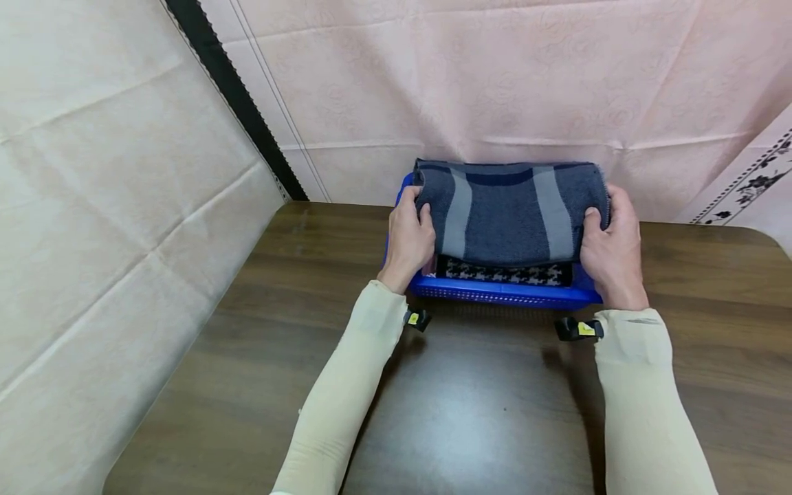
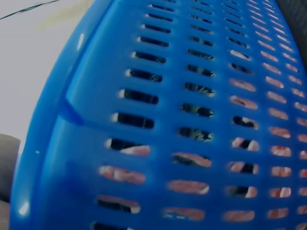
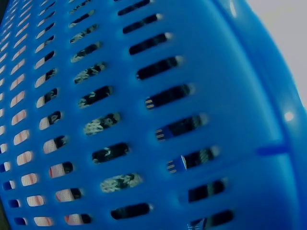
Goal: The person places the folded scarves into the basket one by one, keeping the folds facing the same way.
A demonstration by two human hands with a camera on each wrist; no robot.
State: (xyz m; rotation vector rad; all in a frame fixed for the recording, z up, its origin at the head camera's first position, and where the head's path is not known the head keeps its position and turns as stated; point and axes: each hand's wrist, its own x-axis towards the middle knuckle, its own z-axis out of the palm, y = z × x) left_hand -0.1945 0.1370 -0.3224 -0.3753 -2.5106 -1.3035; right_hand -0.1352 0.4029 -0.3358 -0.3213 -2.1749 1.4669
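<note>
A folded grey-blue towel point(image 1: 501, 213) with two lighter stripes and dark bands lies over a blue plastic basket point(image 1: 504, 292). My left hand point(image 1: 410, 237) grips the towel's left edge, thumb on top. At the opposite edge my right hand point(image 1: 612, 247) pinches the cloth between thumb and fingers. Below the towel's front edge, a black-and-white houndstooth cloth point(image 1: 504, 271) shows inside the basket. Both wrist views are filled by the slotted basket wall point(image 2: 158, 110), with pink and dark patterned cloth visible through the slots. The fingers under the towel are hidden.
The basket stands at the back of a brown wooden table point(image 1: 464, 399). Behind it hangs a pale pink cloth point(image 1: 495, 75), and a whitish cloth point(image 1: 111, 172) covers the left side. A dark strip point(image 1: 241, 103) runs between the two cloths.
</note>
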